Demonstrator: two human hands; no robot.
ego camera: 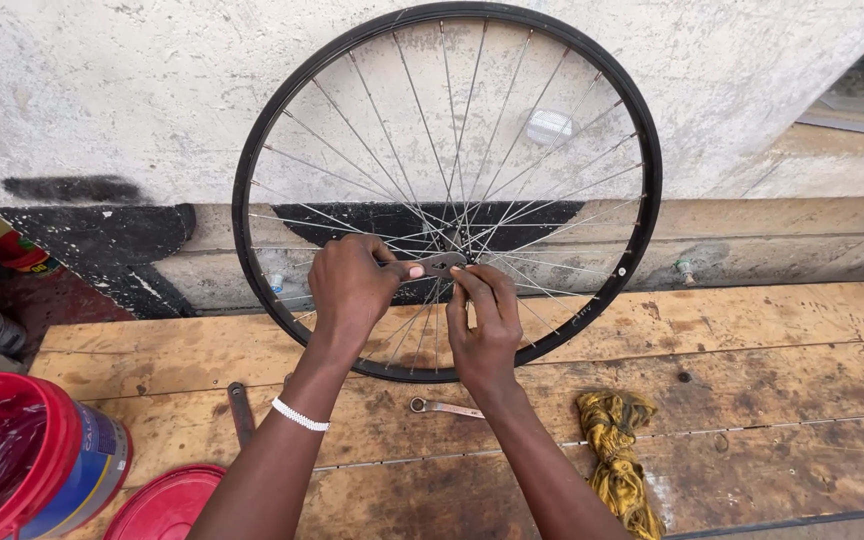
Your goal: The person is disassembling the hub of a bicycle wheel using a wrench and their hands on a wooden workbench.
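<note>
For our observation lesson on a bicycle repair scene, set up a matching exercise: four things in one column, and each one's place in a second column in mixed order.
Things:
1. black spoked bicycle wheel
2. crumpled yellow cloth
3. red plastic bucket
4. flat grey metal spanner

Places:
A. lower left corner, beside a round red lid
B. held at the wheel's hub by the left hand, with the right hand beside it
C. upright, leaning against the white wall
D. lying on the wooden boards, right of the arms

Pairs: 1-C, 2-D, 3-A, 4-B

Plank bench (752,330): wheel (642,180), spanner (444,407), rag (617,455)
</note>
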